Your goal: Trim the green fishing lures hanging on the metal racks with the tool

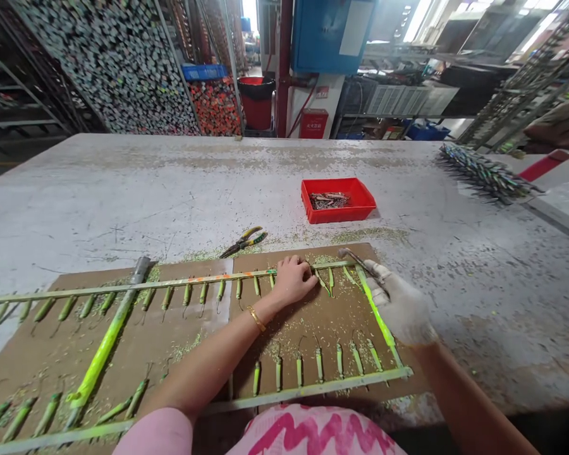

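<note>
A ladder-like frame (222, 278) coated in yellow-green lies on brown cardboard. Small green pegs with wire hooks line its long bars. My left hand (294, 278), bare, has its fingers curled over the far bar; what is under the fingers is hidden. In my right hand (403, 306), which wears a white glove, is a slim dark metal rod (358, 258) with a rounded, bent tip. The rod's tip is by the frame's far right corner, close to a tilted green peg (349, 276). Bright yellow-green coating covers the end crossbar (379, 316) beside the glove.
Pliers (244, 241) with yellow-green handles lie beyond the cardboard (308, 316). A red tray (339, 212) of small metal pieces stands farther back. Coating flakes litter the worktable (99, 189). A bundle of spiky metal parts (488, 174) lies at the right.
</note>
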`<control>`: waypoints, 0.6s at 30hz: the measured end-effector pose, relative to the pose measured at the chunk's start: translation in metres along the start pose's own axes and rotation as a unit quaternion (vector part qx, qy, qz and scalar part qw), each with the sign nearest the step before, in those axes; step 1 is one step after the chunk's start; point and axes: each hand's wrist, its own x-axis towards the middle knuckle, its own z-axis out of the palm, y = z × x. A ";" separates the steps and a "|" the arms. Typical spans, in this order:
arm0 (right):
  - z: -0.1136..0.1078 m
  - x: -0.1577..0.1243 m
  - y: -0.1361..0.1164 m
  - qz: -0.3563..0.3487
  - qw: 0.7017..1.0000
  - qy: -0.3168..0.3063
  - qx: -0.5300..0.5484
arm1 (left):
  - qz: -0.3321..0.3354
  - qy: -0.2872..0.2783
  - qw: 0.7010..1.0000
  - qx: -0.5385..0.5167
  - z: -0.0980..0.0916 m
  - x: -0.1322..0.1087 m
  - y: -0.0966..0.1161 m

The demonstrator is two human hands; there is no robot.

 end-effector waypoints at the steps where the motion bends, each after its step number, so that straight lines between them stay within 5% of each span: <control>1: 0.001 -0.005 0.005 0.015 1.000 0.005 0.024 | 0.023 -0.025 0.999 -0.012 -0.006 -0.001 -0.004; 7: 0.010 -0.036 0.035 0.085 0.993 0.014 0.085 | 0.096 -0.114 0.989 -0.011 -0.031 0.002 -0.012; 12: 0.007 -0.051 0.037 0.100 0.990 0.015 0.101 | 0.177 -0.074 0.979 0.064 -0.019 0.012 0.006; 18: 0.003 -0.057 0.033 0.115 0.986 0.001 0.121 | 0.192 -0.111 0.974 0.047 -0.011 0.025 0.009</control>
